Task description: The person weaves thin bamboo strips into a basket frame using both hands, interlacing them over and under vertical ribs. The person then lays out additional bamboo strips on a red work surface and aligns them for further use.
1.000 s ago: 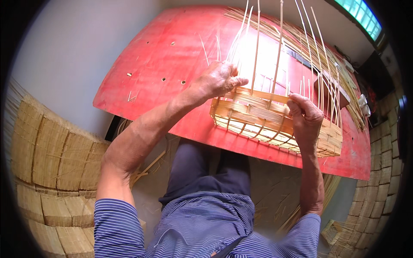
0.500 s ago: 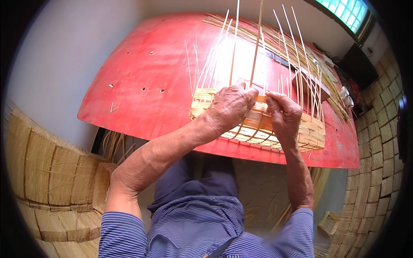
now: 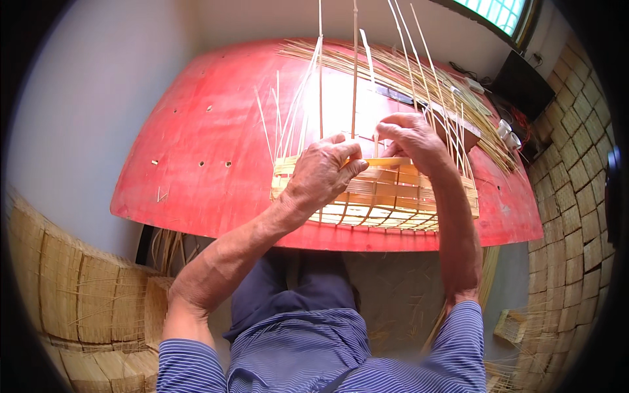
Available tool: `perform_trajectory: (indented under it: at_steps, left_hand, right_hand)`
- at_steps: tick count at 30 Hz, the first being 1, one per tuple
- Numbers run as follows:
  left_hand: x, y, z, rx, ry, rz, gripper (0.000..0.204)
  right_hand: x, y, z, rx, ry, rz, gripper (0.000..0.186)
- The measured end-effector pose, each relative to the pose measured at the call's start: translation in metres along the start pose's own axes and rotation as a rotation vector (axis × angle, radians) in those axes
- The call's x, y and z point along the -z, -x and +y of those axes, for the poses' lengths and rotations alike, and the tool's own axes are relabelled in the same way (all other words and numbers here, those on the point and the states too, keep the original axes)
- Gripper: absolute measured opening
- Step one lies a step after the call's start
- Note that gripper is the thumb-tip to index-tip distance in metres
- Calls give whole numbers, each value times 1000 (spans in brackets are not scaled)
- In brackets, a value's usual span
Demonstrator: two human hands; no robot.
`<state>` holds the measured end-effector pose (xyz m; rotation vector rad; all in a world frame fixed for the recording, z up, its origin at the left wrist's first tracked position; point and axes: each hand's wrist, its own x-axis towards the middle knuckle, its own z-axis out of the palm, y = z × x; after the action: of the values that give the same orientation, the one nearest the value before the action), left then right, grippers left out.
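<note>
A partly woven bamboo basket (image 3: 406, 192) rests at the near side of the red table, open lattice at its lower front. Tall thin stakes (image 3: 354, 78) rise from its top edge. My left hand (image 3: 324, 165) is closed at that edge, thumb and fingers pinching a flat yellowish bamboo strip (image 3: 382, 162) that runs along the rim. Just to the right, my right hand (image 3: 416, 141) is raised above the rim. Its thumb and forefinger meet at a pale upright stake (image 3: 376, 143); the other fingers curl behind, partly hidden.
Long bamboo splints (image 3: 327, 54) lie across the far side of the red table (image 3: 170, 177). White cups (image 3: 508, 133) stand at its right edge, near a dark screen (image 3: 522, 84). Stacked woven pieces line the left (image 3: 62, 281) and right (image 3: 570, 190) sides.
My right hand has lifted from the rim strip to an upright stake. My left hand has shifted a little left and down along the rim. The whole view has shifted slightly.
</note>
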<state>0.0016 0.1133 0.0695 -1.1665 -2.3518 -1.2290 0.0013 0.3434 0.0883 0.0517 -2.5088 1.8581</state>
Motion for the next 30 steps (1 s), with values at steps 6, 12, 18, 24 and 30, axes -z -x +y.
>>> perform_trajectory:
  at_steps: [6, 12, 18, 24, 30]
  left_hand:
    - [-23, 7, -4, 29, 33, 287, 17]
    - [-29, 3, -1, 168, 130, 330, 10]
    - [-31, -5, -4, 152, 97, 277, 12]
    - [-31, -4, 7, 261, 73, 220, 15]
    - [-42, -3, 8, 248, 18, 228, 14]
  right_hand:
    - [-1, -5, 7, -114, -476, -113, 30]
    - [1, 5, 3, -69, -574, -63, 27]
    - [3, 19, -8, 56, -413, -68, 23]
    - [-4, 22, -14, 232, -248, 161, 9]
    - [-2, 37, -14, 397, 516, 257, 2]
